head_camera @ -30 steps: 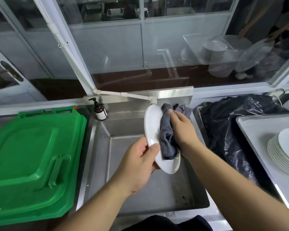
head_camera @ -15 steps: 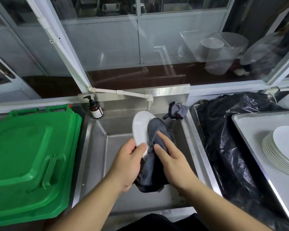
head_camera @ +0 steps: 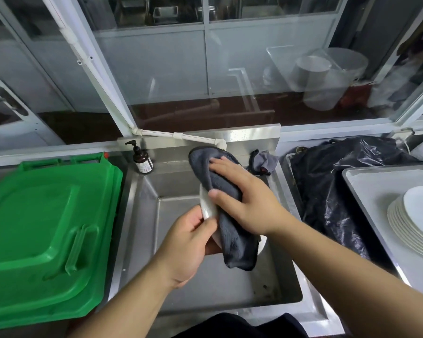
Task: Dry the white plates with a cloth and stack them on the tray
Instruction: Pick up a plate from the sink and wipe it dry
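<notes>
Over the steel sink (head_camera: 142, 240), my left hand (head_camera: 186, 245) grips the lower edge of a white plate (head_camera: 206, 206), which stands on edge and is mostly hidden. A dark grey cloth (head_camera: 232, 242) covers the plate's face and hangs down below it. My right hand (head_camera: 244, 198) lies flat on the cloth, pressing it against the plate. At the right, a stack of several white plates (head_camera: 415, 220) rests on a metal tray (head_camera: 366, 181).
A green plastic bin lid (head_camera: 42, 230) fills the left counter. A brown pump bottle (head_camera: 142, 158) stands at the sink's back left corner, a second grey rag (head_camera: 265, 162) at its back right. A black plastic bag (head_camera: 327, 191) lies between sink and tray. A white tap pipe (head_camera: 181, 136) crosses behind.
My right hand has slid the cloth up over the top of the plate; the cloth now covers almost all of it. My left hand keeps its grip on the lower edge.
</notes>
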### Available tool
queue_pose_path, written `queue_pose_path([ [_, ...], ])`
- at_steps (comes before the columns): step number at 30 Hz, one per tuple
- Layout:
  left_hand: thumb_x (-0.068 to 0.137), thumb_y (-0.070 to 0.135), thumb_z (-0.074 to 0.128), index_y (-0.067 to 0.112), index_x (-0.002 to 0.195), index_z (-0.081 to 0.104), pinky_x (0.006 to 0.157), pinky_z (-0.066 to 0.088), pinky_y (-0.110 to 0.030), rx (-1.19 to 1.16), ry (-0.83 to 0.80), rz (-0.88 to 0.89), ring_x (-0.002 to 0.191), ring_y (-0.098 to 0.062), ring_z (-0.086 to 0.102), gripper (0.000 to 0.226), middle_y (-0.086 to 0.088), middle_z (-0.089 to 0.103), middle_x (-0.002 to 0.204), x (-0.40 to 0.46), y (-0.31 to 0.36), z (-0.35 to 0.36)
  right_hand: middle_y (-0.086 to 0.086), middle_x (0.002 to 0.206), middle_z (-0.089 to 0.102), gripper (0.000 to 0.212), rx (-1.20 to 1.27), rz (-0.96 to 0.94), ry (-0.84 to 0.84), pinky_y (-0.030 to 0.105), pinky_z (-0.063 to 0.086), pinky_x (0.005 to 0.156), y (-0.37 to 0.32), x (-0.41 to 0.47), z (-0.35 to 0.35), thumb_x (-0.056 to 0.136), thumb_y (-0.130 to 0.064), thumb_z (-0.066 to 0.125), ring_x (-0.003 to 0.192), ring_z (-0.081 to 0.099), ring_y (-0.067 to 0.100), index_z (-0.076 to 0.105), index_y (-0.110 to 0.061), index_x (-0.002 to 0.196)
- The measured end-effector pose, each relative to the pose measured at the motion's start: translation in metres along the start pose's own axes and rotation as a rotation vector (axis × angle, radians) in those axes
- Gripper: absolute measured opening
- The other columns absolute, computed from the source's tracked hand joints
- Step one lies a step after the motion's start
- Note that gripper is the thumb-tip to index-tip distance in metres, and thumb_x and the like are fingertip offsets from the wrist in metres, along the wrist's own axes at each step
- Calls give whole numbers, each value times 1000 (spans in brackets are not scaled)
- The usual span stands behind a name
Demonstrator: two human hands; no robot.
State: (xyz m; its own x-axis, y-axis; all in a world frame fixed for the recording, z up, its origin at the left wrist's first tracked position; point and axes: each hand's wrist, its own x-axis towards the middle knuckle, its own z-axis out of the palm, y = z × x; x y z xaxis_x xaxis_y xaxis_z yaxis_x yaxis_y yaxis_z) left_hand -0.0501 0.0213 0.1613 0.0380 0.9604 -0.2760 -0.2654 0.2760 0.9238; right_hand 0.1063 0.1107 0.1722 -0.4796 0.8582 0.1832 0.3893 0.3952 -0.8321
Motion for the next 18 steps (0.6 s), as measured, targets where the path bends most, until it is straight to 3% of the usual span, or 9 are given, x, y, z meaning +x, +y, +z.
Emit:
queue_pose_path([
  [3,97,22,56,25,105,78,79,63,-37,105,-16,20,98,-25,78,24,-12,80,108,-5,-1,-2,-20,139,68,52,137,182,157,28,43,117,3,14,-2,95,-56,64,134,57,-4,66,-34,142],
  [5,97,24,57,27,105,77,80,63,-34,155,-10,45,100,-24,78,22,-10,81,108,-7,-3,2,-29,121,74,40,241,324,234,26,48,107,9,22,-4,91,-66,60,116,64,-11,72,-48,125],
  [8,97,24,56,36,106,78,80,63,-30,215,2,97,102,-19,77,26,-2,81,109,-7,-4,10,-29,105,76,21,431,515,336,36,53,105,14,24,0,89,-69,61,104,70,-5,74,-57,99],
  [12,98,29,54,39,109,73,92,63,-48,358,46,144,105,-22,75,24,2,80,108,-5,-9,11,-9,114,77,44,660,743,393,51,56,105,12,13,17,83,-68,65,108,74,18,72,-38,114],
  [14,98,31,53,31,104,71,87,60,-57,449,54,149,89,-25,71,19,-2,78,96,-3,-11,9,-2,119,77,55,822,827,365,48,59,98,11,4,24,86,-64,70,107,76,22,67,-30,129],
  [16,95,33,49,31,94,65,68,54,-49,548,46,139,71,-15,57,16,-2,72,81,0,-9,7,5,123,77,62,1002,893,308,44,62,91,8,-6,28,91,-60,74,105,78,25,62,-23,139],
  [18,94,35,46,38,92,61,57,43,-32,696,16,142,59,-9,45,16,1,66,73,1,-7,4,13,118,77,70,1156,933,222,45,62,85,2,-13,26,89,-61,76,98,78,31,63,-15,140],
])
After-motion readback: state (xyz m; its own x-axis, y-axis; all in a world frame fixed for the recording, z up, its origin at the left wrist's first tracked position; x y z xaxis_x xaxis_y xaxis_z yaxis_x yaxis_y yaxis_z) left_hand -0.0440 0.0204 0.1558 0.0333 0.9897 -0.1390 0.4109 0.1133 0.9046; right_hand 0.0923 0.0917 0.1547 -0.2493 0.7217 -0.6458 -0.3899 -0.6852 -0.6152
